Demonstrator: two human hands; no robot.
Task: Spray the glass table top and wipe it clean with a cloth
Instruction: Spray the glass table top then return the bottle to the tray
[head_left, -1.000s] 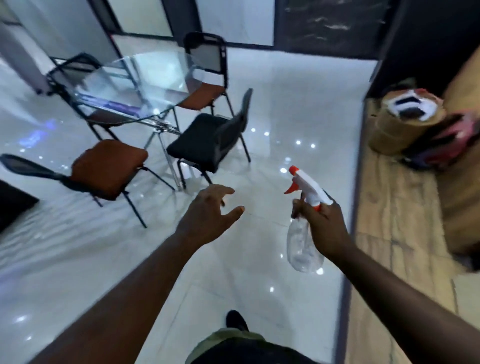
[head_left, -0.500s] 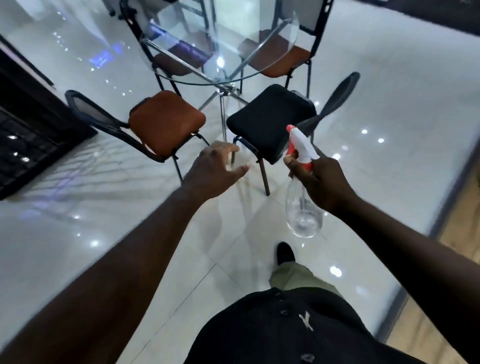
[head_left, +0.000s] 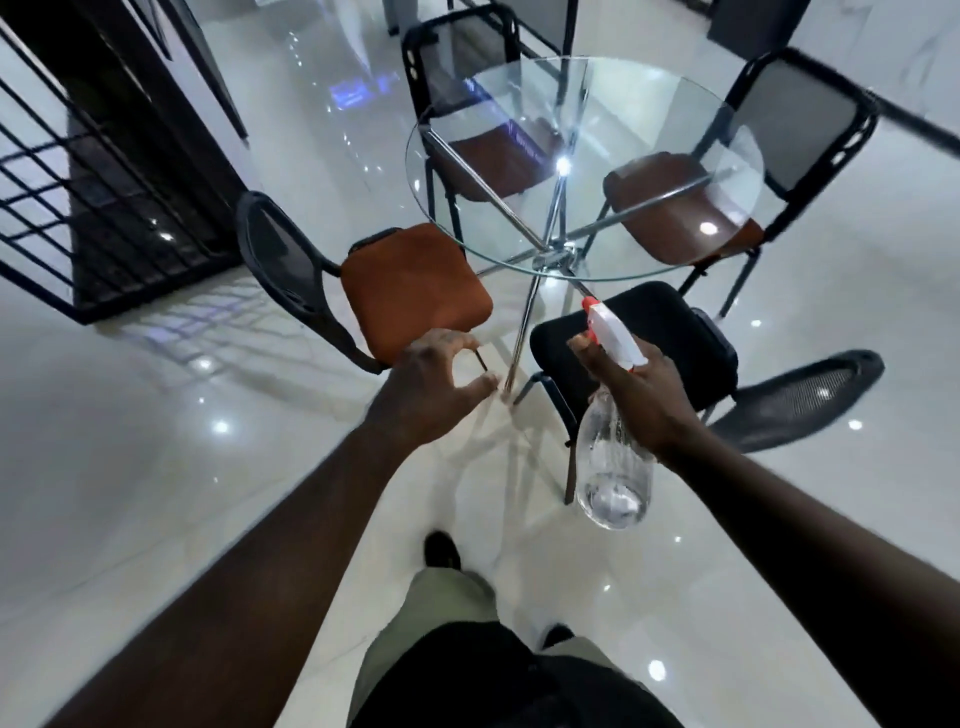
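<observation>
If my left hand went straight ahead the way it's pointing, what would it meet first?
Probably the orange chair: the left hand points at its seat's near edge, the glass table beyond. Depth is unclear; it may pass above.

Round glass table top (head_left: 613, 130) bare; spray bottle (head_left: 613, 467) upright.

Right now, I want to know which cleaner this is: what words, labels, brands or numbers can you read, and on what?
None can be read.
Spray bottle, held in the right hand: clear plastic, no label showing.
Purple strip seen through the glass table top: possible markings, too blurred to read.
</observation>
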